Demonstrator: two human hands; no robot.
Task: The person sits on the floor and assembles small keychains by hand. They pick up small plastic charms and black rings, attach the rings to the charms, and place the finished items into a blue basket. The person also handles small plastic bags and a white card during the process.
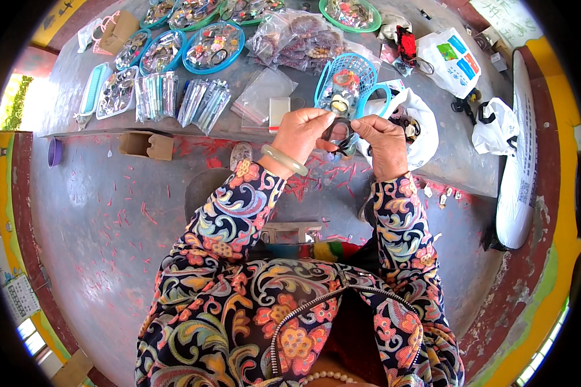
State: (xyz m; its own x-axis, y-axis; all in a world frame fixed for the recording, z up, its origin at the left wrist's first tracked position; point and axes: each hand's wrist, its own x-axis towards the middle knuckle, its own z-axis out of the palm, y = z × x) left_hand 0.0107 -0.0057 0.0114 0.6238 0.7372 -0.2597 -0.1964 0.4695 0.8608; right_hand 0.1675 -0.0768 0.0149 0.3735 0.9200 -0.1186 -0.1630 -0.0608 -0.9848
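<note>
Bangle [339,134], dark, sits pinched between left hand [301,132] and right hand [382,142].

I sit at an open-air trinket stall on a grey concrete floor [110,219] littered with red scraps. Before me a low concrete bench [252,97] carries blue and green baskets [213,46] of bracelets and beads, packs of pens [155,95] laid in rows, clear bags of beads [297,39] and white plastic bags [452,61]. A cardboard box [147,144] sits at the edge.
</note>
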